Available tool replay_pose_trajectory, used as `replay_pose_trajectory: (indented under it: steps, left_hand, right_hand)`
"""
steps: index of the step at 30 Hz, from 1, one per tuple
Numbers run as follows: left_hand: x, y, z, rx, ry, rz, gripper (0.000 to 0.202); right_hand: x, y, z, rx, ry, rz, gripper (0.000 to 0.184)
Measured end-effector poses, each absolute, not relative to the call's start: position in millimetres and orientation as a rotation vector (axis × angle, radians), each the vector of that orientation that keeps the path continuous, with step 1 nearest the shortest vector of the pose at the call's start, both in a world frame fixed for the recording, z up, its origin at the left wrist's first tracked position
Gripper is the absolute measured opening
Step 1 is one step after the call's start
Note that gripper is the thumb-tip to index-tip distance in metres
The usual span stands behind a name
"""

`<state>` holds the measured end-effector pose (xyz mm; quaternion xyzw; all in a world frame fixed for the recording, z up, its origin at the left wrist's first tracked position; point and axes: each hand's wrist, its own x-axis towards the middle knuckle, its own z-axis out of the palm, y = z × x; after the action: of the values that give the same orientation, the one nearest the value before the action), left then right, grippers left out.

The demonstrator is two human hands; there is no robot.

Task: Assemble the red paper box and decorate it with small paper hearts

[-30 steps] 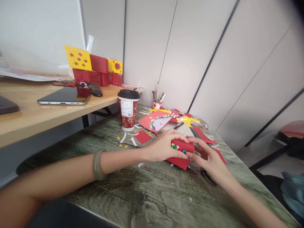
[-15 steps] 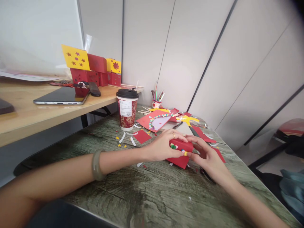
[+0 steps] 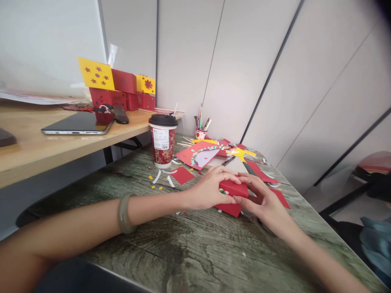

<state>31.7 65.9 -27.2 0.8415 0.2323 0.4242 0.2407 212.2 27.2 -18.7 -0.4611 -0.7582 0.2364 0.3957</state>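
Between my hands a small red paper box point(image 3: 234, 187) stands on the dark wood-grain table point(image 3: 195, 252). Green and white decorations show on its front face, partly behind my left thumb. My left hand point(image 3: 210, 189) grips the box from the left, fingers over the top and thumb along the front. On the other side, my right hand point(image 3: 261, 199) curls its fingers over the top right edge. Its thumb presses the front beside my left thumb tip, and anything under the two thumbs is hidden. A red sheet below the box shows in part.
A lidded paper cup point(image 3: 163, 140) stands left of the work, near a red paper square point(image 3: 182, 175) and small scraps. Behind are a decorated red card point(image 3: 200, 154), yellow paper point(image 3: 241, 153) and a pencil cup point(image 3: 200, 134). A tablet point(image 3: 77, 124) lies on the raised shelf.
My right thumb has slid slightly left along the box front toward my left thumb. The yellow piece and other dots seen there before are now covered.
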Motion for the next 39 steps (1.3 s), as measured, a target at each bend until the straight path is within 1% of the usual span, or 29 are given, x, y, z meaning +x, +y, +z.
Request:
replay_pose_trajectory:
  steps: [3, 7, 12, 14, 18, 21, 27, 39]
  left_hand:
    - [30.7, 67.4, -27.9, 2.340, 0.630, 1.142, 0.038]
    - [29.8, 68.6, -27.8, 2.380, 0.624, 1.128, 0.037]
    - [28.9, 68.9, -25.9, 2.425, 0.621, 1.124, 0.036]
    - [27.9, 69.1, -25.2, 2.446, 0.618, 1.097, 0.040]
    - [26.1, 70.6, -25.6, 2.496, 0.614, 1.035, 0.054]
    - [25.4, 72.1, -26.2, 2.518, 0.632, 1.022, 0.055]
    - [25.1, 71.6, -23.6, 2.512, 0.633, 1.020, 0.048]
    - [25.1, 70.5, -23.9, 2.504, 0.660, 1.019, 0.047]
  right_hand:
    - [214.0, 28.9, -19.8, -1.172, -1.954, 0.527, 0.033]
    - [213.3, 28.2, -17.8, -1.208, -2.030, 0.425, 0.035]
    - [214.1, 26.3, -15.7, -1.223, -2.069, 0.372, 0.038]
    - [217.0, 26.2, -15.9, -1.204, -2.096, 0.399, 0.041]
    - [223.0, 26.0, -16.9, -1.168, -2.184, 0.437, 0.053]
    - [223.0, 25.3, -17.8, -1.171, -2.231, 0.372, 0.058]
    - [216.4, 24.1, -19.4, -1.193, -2.222, 0.226, 0.056]
    - [215.6, 23.7, -18.7, -1.218, -2.201, 0.297, 0.050]
